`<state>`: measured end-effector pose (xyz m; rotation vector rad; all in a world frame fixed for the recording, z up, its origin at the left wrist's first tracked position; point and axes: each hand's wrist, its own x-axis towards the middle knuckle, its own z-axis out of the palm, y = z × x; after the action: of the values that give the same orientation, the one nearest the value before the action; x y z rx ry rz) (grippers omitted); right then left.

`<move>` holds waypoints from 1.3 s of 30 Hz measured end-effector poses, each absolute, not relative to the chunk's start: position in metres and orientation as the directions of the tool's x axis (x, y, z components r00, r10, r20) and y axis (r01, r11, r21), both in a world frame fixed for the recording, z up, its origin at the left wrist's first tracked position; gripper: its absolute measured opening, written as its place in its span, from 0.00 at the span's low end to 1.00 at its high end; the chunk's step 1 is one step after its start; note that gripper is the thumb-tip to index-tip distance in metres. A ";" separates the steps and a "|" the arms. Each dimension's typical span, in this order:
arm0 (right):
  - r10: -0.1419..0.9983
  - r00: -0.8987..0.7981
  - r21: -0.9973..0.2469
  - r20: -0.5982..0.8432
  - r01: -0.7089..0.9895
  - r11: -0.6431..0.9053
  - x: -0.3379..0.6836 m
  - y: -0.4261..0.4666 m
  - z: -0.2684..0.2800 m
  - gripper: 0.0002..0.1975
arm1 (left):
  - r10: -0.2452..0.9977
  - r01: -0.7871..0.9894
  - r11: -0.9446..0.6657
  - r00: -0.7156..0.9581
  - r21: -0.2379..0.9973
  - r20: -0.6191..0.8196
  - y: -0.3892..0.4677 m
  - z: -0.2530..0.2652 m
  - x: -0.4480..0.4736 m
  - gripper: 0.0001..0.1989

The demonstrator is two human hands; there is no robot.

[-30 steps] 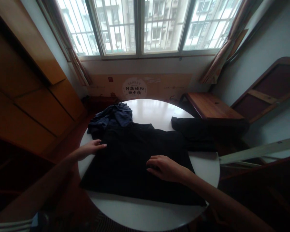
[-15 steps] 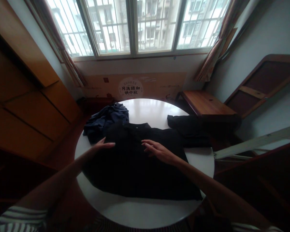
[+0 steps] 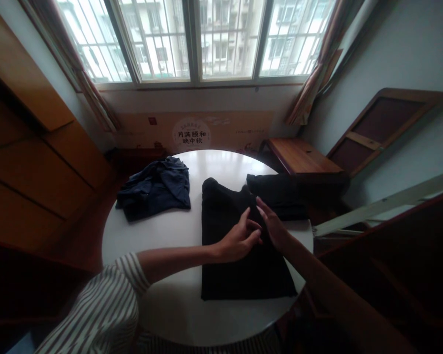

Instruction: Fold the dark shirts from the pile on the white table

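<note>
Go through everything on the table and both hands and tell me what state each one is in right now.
black garment: folded to a narrow panel, flat on the table
left hand: resting on the black garment, fingers curled
right hand: flat on the black garment's right side
navy garment: crumpled, unfolded
dark garment: lying at the table's far right edge
round white table: bearing all three garments

Under left hand (image 3: pixel 239 239): the black garment (image 3: pixel 236 265) there is hidden.
Right hand (image 3: pixel 273 227) palm: unseen.
Garment folds: too dark to read.
</note>
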<state>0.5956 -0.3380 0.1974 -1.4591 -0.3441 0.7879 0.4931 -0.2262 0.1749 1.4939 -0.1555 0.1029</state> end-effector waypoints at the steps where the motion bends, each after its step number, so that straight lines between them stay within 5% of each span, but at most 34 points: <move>1: 0.638 0.728 -0.964 -0.250 -0.249 -0.093 0.594 -0.348 0.195 0.43 | -0.059 -0.201 0.000 0.978 0.980 0.200 -0.224 0.173 0.492 0.30; 4: 0.649 0.679 -0.937 -0.343 -0.295 -0.186 0.584 -0.377 0.192 0.51 | -0.091 -0.317 -0.296 0.948 0.901 0.303 -0.202 0.175 0.488 0.17; 11: 0.663 0.646 -0.907 -0.378 -0.115 -0.406 0.557 -0.424 0.194 0.60 | 0.006 -0.282 -0.825 0.862 0.490 0.507 -0.110 0.191 0.511 0.15; 15: 0.697 0.640 -0.940 -0.323 -0.131 -0.316 0.545 -0.428 0.194 0.58 | -0.068 -0.252 -0.898 0.890 0.362 0.451 -0.088 0.198 0.553 0.15; 22: 0.696 0.637 -0.940 -0.331 -0.284 -0.186 0.543 -0.430 0.170 0.62 | -0.300 -0.303 -0.951 0.953 0.068 0.051 -0.118 0.199 0.621 0.21; 26: 0.647 0.665 -0.927 -0.373 -0.288 -0.239 0.538 -0.432 0.159 0.57 | -0.381 -0.375 -0.922 0.924 -0.094 0.048 -0.127 0.189 0.628 0.20; 32: 0.665 0.640 -0.923 -0.385 -0.244 -0.299 0.528 -0.436 0.161 0.52 | -0.412 -0.405 -0.911 0.891 -0.076 0.192 -0.119 0.176 0.621 0.13; 39: 0.690 0.625 -0.931 -0.366 -0.235 -0.281 0.521 -0.440 0.182 0.51 | -0.171 -0.193 -0.974 0.971 0.120 0.169 -0.125 0.184 0.623 0.16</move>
<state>0.5214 -0.4404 0.1822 -1.6211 -0.3846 0.9379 0.6233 -0.1247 0.1841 2.9834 -0.2768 0.2385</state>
